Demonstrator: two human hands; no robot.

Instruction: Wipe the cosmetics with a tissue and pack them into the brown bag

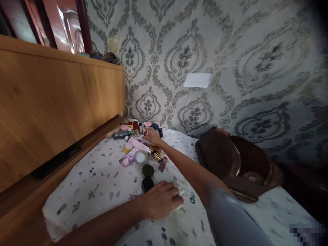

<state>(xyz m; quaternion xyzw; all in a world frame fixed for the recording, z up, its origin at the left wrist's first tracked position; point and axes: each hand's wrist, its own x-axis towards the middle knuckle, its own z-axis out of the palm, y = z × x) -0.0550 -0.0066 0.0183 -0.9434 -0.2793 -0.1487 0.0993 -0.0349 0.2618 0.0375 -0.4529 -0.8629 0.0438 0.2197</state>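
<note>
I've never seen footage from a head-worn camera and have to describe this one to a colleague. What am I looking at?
There is no machine here, just a person's two bare hands. The single picture comes from a camera on their head, looking forward and down.

A white patterned cloth covers the surface. Cosmetics lie on it: a pink tube, gold-coloured tubes, a dark green round container, a black round container and more. A brown bag sits to the right.

The right hand is among the cosmetics at the far end; whether it grips one is unclear. The left hand is nearer, over something pale that is mostly hidden.
</note>
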